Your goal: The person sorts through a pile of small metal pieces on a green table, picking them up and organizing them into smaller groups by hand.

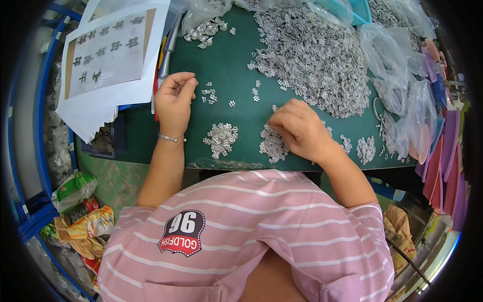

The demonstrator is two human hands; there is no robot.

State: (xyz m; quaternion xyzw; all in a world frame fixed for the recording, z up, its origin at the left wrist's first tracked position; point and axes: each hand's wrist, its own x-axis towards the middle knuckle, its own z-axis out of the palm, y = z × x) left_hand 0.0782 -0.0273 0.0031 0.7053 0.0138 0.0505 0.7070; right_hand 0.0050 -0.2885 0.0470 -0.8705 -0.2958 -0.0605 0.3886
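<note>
On the green tabletop (221, 60), my left hand (173, 98) is closed, thumb against curled fingers; whatever it may hold is hidden. Just right of it lies a loose cluster of small silver metal pieces (211, 95). My right hand (301, 128) bends its fingers down over a small pile of silver metal links (273, 146), fingertips pressed together and partly hidden. Between my forearms sits another small pile of shinier silver pieces (221, 140). A short row of links (255, 94) lies beyond my right hand.
A large heap of silver links (317, 55) covers the far right, beside clear plastic bags (387, 55) and a turquoise tray (358, 11). Sheets with a photo of parts (108, 53) lie at the left, next to pens (163, 55). Smaller piles (366, 150) sit near the right front edge.
</note>
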